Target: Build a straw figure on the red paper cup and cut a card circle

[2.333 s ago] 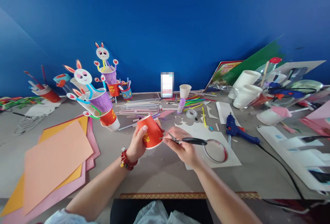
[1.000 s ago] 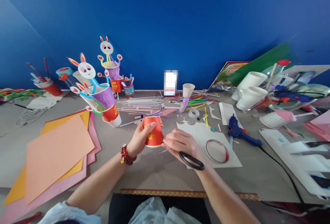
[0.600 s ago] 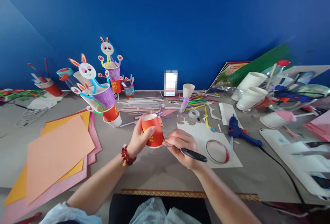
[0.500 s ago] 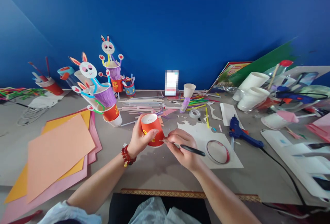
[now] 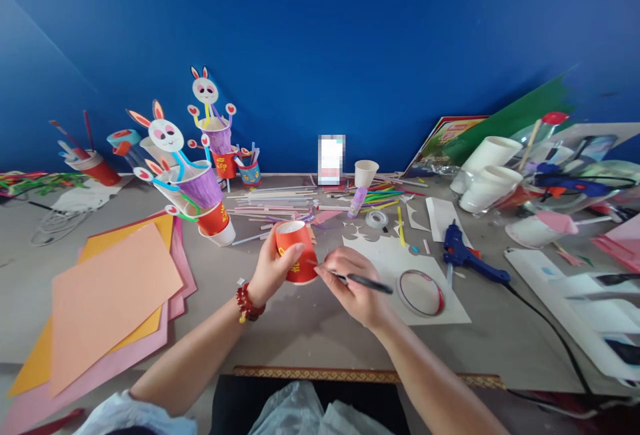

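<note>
My left hand [image 5: 275, 261] is wrapped round a red paper cup [image 5: 296, 248] with yellow lettering, thumb across its side. The cup is held bottom up above the table, its white base showing at the top. In my right hand [image 5: 353, 281] is a slim pen-like tool [image 5: 369, 283] with a black handle, pinched by the fingers. Its thin tip points at the right side of the cup, close to the wall; whether it touches I cannot tell. A red bead bracelet circles my left wrist.
Paper-cup rabbits [image 5: 200, 185] stand at the back left, above stacked coloured paper [image 5: 115, 301]. Straws [image 5: 275, 201] lie behind the cup. To the right are cut white paper [image 5: 450, 308], a tape ring [image 5: 423, 293] and a blue glue gun [image 5: 467, 258] with its cord.
The cup has tipped so that less of its base and more of its side shows. My right hand and the pen-like tool have shifted slightly left.
</note>
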`<state>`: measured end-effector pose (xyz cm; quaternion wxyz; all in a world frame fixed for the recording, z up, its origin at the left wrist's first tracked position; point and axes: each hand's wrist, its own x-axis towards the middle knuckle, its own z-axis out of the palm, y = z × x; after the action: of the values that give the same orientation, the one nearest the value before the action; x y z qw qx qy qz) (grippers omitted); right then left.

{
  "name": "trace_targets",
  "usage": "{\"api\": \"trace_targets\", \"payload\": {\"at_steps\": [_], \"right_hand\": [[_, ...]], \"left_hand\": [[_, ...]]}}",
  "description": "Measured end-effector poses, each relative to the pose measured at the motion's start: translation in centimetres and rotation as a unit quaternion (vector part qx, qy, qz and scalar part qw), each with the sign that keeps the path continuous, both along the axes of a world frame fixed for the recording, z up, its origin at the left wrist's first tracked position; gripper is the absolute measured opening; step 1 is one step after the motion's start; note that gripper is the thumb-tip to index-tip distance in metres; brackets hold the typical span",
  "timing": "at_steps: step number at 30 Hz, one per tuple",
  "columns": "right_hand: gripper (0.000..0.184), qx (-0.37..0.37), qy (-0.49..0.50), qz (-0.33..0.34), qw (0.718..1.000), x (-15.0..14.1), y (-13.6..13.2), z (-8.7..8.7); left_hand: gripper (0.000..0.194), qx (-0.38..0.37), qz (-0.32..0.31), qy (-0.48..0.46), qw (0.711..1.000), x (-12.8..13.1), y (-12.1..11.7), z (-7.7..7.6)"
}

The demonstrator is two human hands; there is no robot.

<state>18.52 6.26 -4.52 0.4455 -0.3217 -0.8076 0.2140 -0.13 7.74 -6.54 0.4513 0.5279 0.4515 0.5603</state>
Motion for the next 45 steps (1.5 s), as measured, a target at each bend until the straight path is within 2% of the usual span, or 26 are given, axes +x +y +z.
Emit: {"api": "trace_targets", "payload": {"at_steps": [4,7,9,11,13,15,19,23,25,28,31,34,36,38,40,45], "right_hand": [[0.021,0.107,-0.126,0.071,0.984,0.9,0.5,0.2],[0.015,0.110,-0.111,0.082,0.984,1.1,0.7,0.2],[0.013,0.067,-0.039,0.059,0.995,1.1,0.6,0.3],[0.018,-0.004,0.038,0.001,0.999,1.1,0.4,0.5],[0.025,-0.072,0.090,-0.060,0.992,1.0,0.1,0.5],[0.031,-0.112,0.122,-0.093,0.982,0.9,-0.2,0.2],[0.030,-0.161,0.150,-0.104,0.970,0.5,-0.4,-0.6],[0.021,-0.193,0.183,-0.106,0.958,0.1,-0.3,-0.9],[0.017,-0.175,0.187,-0.100,0.962,0.2,-0.1,-0.7],[0.014,-0.088,0.141,-0.094,0.982,0.5,0.2,-0.2],[0.013,-0.018,0.092,-0.100,0.991,0.9,0.4,0.2],[0.015,-0.022,0.083,-0.108,0.990,1.1,0.5,0.5],[0.015,-0.031,0.069,-0.100,0.992,1.0,0.5,0.5],[0.014,-0.037,0.052,-0.086,0.994,0.9,0.4,0.6],[0.014,-0.036,0.047,-0.074,0.995,0.9,0.4,0.6],[0.013,0.040,0.013,-0.029,0.999,1.8,1.1,0.9]], "left_hand": [[0.038,-0.121,-0.037,-0.055,0.990,0.3,0.0,0.3],[0.041,-0.178,-0.088,-0.137,0.970,0.3,0.1,0.6],[0.046,-0.161,-0.126,-0.183,0.962,0.4,0.2,0.7],[0.051,-0.117,-0.154,-0.217,0.957,0.3,0.3,0.7],[0.054,-0.087,-0.171,-0.239,0.952,0.2,0.4,0.6],[0.055,-0.077,-0.180,-0.254,0.947,0.1,0.4,0.4],[0.063,-0.056,-0.180,-0.275,0.943,0.1,0.4,0.0],[0.070,0.023,-0.147,-0.276,0.950,0.5,0.4,0.2],[0.069,0.035,-0.160,-0.279,0.946,0.6,0.4,0.5],[0.072,-0.015,-0.219,-0.287,0.933,0.3,0.5,0.8],[0.057,-0.068,-0.279,-0.263,0.921,-0.2,0.6,1.0],[0.068,-0.130,-0.341,-0.233,0.901,-0.8,0.6,1.0],[0.065,-0.175,-0.370,-0.227,0.883,-1.0,0.6,0.8],[0.057,-0.210,-0.372,-0.223,0.876,-1.0,0.5,0.8],[0.052,-0.217,-0.359,-0.213,0.883,-0.9,0.4,0.8],[0.050,-0.171,-0.351,-0.187,0.901,-0.8,0.4,1.1]]}}
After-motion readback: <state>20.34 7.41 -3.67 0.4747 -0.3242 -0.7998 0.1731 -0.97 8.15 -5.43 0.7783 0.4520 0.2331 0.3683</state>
